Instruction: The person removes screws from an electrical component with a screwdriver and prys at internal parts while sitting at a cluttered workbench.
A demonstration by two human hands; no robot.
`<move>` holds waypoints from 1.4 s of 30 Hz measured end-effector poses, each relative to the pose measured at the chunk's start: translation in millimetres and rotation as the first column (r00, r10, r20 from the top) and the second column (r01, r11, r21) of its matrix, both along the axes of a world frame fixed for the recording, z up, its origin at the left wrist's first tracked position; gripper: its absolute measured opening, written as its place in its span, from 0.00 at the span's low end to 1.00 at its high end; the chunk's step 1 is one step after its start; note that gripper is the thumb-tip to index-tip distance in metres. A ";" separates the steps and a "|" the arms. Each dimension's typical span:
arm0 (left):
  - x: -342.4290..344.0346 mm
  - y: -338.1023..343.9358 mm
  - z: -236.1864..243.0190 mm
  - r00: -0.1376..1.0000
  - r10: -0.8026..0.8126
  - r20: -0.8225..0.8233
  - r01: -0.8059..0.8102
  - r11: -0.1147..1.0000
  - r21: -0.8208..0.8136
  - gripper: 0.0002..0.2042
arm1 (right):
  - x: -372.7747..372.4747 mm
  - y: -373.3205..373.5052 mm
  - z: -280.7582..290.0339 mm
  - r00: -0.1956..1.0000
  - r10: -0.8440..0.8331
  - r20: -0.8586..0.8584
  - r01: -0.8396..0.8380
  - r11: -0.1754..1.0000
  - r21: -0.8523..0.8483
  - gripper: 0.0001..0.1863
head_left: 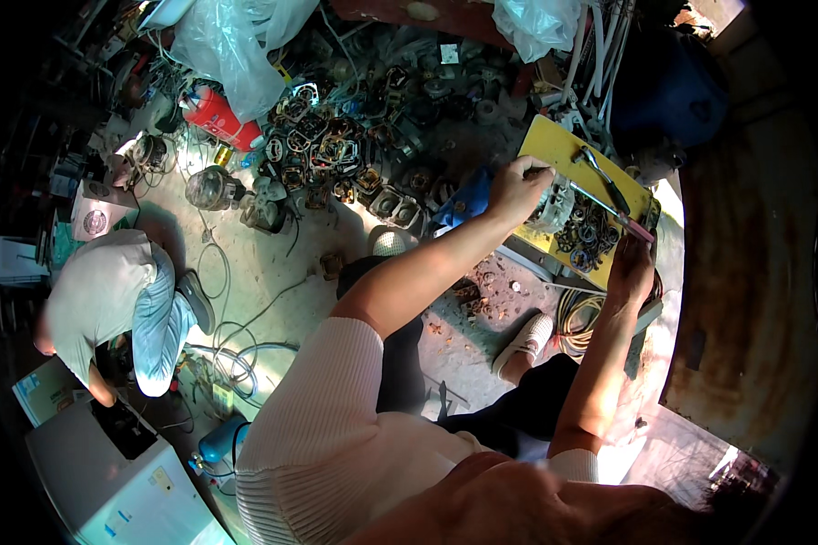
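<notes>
The 2 arms (436,272) stretch forward, the right hand (633,266) grasping the tool (597,200), which slants toward the left hand (520,193), itself curled beside the motor (552,213) on the yellow board (545,141), but whether gripping something I cannot tell.

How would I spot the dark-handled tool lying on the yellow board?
Find the yellow board, upper right. Just past the long rod between left hand and right hand lies the dark-handled tool; unlike the rod, nobody holds it.
</notes>
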State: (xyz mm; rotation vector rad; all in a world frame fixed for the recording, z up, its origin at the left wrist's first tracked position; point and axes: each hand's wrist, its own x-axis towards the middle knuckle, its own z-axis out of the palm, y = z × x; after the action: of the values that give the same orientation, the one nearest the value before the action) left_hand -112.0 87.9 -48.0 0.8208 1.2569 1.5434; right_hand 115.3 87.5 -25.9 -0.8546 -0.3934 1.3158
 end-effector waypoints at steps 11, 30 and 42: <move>1.8 1.8 4.2 0.999 -0.025 0.030 0.025 1.000 0.003 0.10 | 16.7 9.2 -22.6 1.000 0.025 -0.004 -0.025 0.999 0.042 0.12; 11.3 9.2 5.2 0.998 -0.041 0.054 0.040 0.999 0.023 0.10 | 28.5 11.3 -11.4 0.999 0.034 0.012 -0.034 0.999 -0.001 0.19; 14.0 9.7 0.4 1.000 -0.020 0.023 0.019 1.000 0.022 0.10 | 12.8 7.1 1.3 0.993 -0.110 0.044 0.115 0.984 -0.136 0.12</move>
State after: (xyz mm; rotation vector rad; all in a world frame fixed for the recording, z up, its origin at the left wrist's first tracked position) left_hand -98.1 97.6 -47.6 0.8242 1.2137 1.5491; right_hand 128.1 94.6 -24.6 -1.0040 -0.2806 1.2349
